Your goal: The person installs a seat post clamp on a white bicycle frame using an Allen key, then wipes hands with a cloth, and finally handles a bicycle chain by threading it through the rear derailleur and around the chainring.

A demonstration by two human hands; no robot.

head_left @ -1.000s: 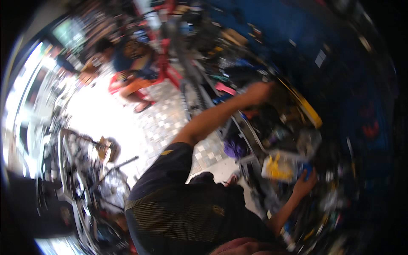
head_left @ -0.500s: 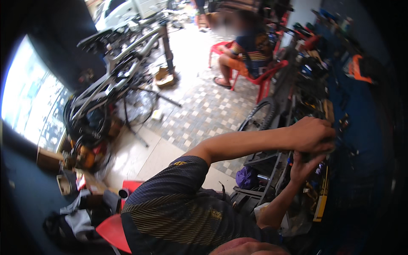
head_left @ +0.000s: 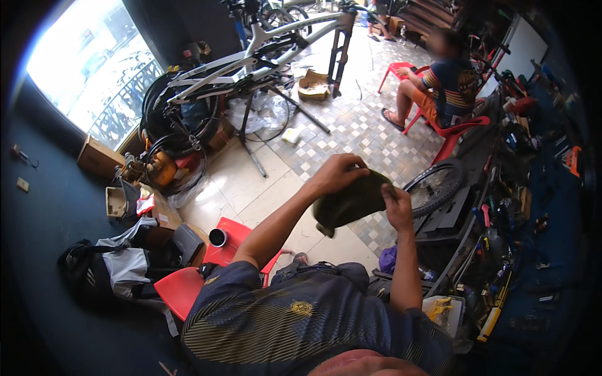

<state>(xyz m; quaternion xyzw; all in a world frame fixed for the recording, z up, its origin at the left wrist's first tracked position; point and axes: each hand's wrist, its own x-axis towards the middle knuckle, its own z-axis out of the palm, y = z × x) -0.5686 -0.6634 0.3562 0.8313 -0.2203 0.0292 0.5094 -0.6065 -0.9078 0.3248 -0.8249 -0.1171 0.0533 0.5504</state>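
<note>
A dark olive, soft-looking cloth item (head_left: 354,199) is stretched between my two hands in front of my chest. It could be a pouch or a folded cloth; its exact kind does not show. My left hand (head_left: 338,175) grips its upper left edge with bent fingers. On the other end, my right hand (head_left: 398,208) pinches the right edge with the thumb up. A small lump or tab of the item hangs at its lower left, slightly blurred.
A grey bicycle frame (head_left: 263,41) is held on a stand at far left. Red chairs (head_left: 177,292) are beside me; a black cup (head_left: 217,237) sits on one. A seated person (head_left: 453,78) is far right. A cluttered workbench (head_left: 461,250) with tools lines the right, beside a bicycle tyre (head_left: 453,186).
Both hands have moved left from the workbench side to in front of my chest. They now stand apart with the olive cloth item between them. My view has turned as well.
</note>
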